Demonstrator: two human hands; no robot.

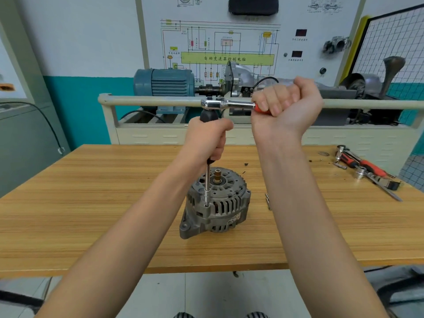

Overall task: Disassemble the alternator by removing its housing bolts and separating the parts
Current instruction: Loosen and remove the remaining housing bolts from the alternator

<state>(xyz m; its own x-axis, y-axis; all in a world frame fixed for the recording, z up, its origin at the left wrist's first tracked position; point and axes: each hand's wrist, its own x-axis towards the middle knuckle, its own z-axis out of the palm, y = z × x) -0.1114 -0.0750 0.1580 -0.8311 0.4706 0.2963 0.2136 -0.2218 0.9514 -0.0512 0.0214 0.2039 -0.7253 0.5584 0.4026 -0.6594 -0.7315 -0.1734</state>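
An alternator (214, 203) stood upright near the middle of a wooden bench (91, 203), its shaft end facing up. The left hand (206, 136) gripped the black handle of a long socket driver (207, 180), fingers curled tight around it, with the socket seated on a housing bolt at the alternator's rim. The right hand (286, 104) was clenched around the red grip of a chrome ratchet wrench (226, 104), which sat level on top of the driver's handle. More hand tools (364, 168) lay at the bench's far right edge. A blue electric motor (164, 82) and a wiring-diagram board (227, 42) stood behind.
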